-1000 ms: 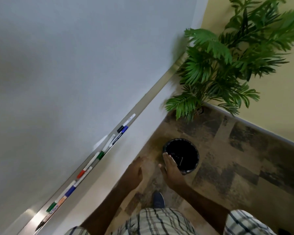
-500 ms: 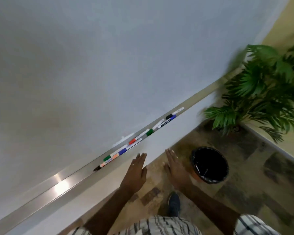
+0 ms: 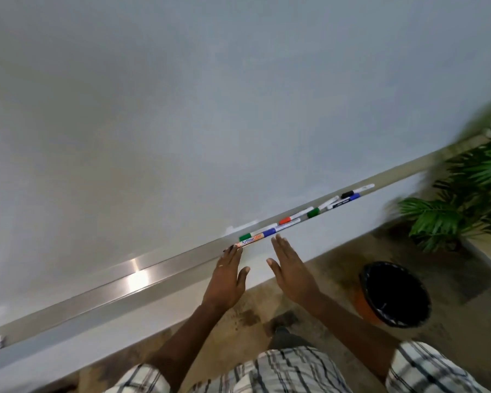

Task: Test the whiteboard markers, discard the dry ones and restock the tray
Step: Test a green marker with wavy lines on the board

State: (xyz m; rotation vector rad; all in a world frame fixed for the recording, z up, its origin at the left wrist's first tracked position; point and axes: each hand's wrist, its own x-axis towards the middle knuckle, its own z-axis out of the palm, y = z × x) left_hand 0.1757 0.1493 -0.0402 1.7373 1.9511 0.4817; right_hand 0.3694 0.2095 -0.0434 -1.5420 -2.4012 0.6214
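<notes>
Your left hand (image 3: pixel 224 279) and right hand (image 3: pixel 292 275) reached toward tray (image 3: pixel 142 279), both flat, empty. Markers (image 3: pixel 289 221) lined tray's right stretch, untouched. Bin (image 3: pixel 394 293) stood right. Testing, discarding, restocking apparently remained.

Our two open hands reach toward a whiteboard's marker tray.

Our left hand (image 3: pixel 226 276) touches the orange marker (image 3: pixel 250 241) on the metal tray (image 3: pixel 142 275); our right hand (image 3: pixel 291 269) hovers beside it, near a black bin (image 3: pixel 394 293).

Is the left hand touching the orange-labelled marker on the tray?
Touching: the head view shows left hand fingertips overlapping the orange-labelled marker at its dark end.
</notes>
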